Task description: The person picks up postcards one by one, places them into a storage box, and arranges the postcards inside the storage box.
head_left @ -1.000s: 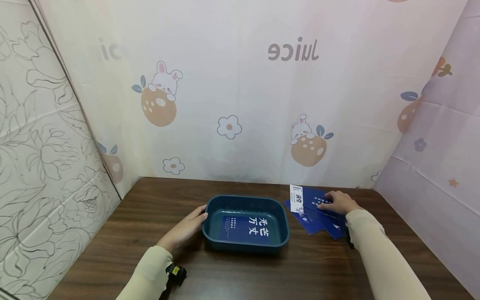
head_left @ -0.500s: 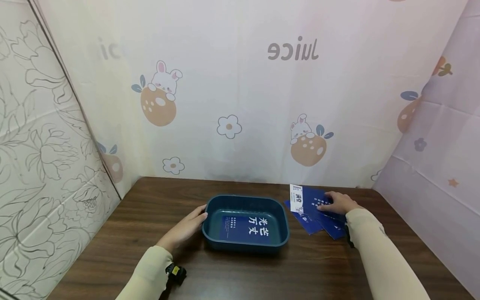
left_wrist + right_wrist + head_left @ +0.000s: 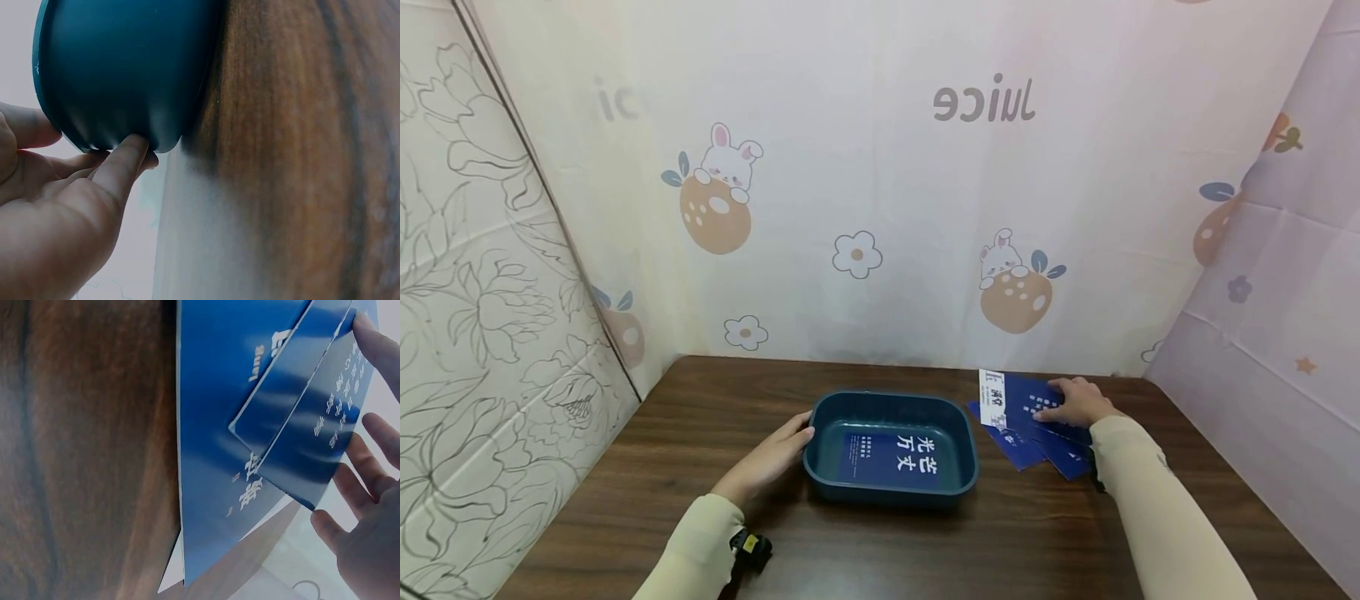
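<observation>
A dark teal plastic basin (image 3: 891,496) stands on the wooden table, with a blue printed card (image 3: 880,460) lying flat inside it. At its left end my left hand (image 3: 771,458) holds the basin, thumb by the rim and fingers against the outer wall, as the left wrist view shows. To the right, several blue cards (image 3: 1018,447) with white lettering lie fanned and overlapping. My right hand (image 3: 1081,403) rests on the topmost card (image 3: 312,425); in the right wrist view its spread fingertips touch that card's edge.
A brown wood-grain table (image 3: 730,383) carries everything. Behind it hangs a pale printed curtain (image 3: 880,167), close to the far edge. Similar sheets hang at the left and right sides. A white printed strip (image 3: 992,400) shows at the left of the card pile.
</observation>
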The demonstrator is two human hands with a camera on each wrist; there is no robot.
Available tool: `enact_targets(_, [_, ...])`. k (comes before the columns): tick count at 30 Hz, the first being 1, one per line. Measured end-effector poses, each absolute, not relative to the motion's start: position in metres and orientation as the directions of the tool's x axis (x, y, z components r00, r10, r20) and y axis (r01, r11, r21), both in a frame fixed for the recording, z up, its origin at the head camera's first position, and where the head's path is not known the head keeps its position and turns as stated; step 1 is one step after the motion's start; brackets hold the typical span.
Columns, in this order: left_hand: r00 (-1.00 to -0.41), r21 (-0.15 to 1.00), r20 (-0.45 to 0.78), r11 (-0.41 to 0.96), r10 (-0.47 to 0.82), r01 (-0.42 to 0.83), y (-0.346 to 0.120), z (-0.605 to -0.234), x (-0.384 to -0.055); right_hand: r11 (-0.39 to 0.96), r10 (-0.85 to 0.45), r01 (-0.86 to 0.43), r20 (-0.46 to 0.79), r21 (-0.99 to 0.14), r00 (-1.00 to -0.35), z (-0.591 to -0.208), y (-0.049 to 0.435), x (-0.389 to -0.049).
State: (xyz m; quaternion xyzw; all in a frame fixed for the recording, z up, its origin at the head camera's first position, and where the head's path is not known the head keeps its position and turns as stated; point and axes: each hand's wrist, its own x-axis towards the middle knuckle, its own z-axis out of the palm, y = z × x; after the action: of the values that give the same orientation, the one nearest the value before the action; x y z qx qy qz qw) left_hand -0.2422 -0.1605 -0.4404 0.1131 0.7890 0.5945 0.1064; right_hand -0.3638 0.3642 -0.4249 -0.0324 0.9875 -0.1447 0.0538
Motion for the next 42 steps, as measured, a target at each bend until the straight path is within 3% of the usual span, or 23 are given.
enact_targets(15, [-0.948,0.967,-0.022,0.249,0.317,0.061,-0.159,-0.443,-0.241,0.944,-0.101,-0.127,0.097,-0.304,-0.99,-0.43,0.368,-0.364])
enact_targets(23, [-0.946,0.964,-0.028,0.257,0.323,0.06,-0.161,-0.443,-0.241,0.89,-0.105,-0.162,0.155,-0.427,-0.982,-0.418,0.364,-0.359])
enact_targets(42, [-0.946,0.963,-0.042,0.266,0.322,0.048,-0.161,-0.44,-0.24,0.776,-0.135,-0.242,0.222,-0.582,-0.966,-0.403,0.358,-0.355])
